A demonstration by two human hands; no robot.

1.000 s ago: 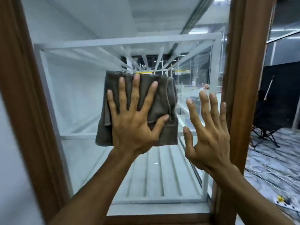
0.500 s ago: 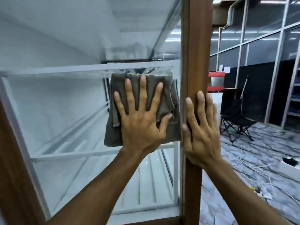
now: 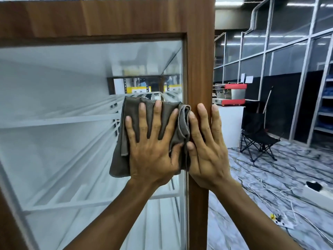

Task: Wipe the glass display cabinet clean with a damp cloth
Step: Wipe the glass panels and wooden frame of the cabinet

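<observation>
Bright overhead light, glass glare, wide-angle warping

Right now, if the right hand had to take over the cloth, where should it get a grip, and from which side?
Probably the bunched right edge of the cloth, pinched from the right: it folds up off the glass beside the thumb of the right hand, while the left hand lies flat over the middle.

Hands: two, the left hand and the right hand. There is one cloth, one cabinet, one folding chair and one coffee machine.
</observation>
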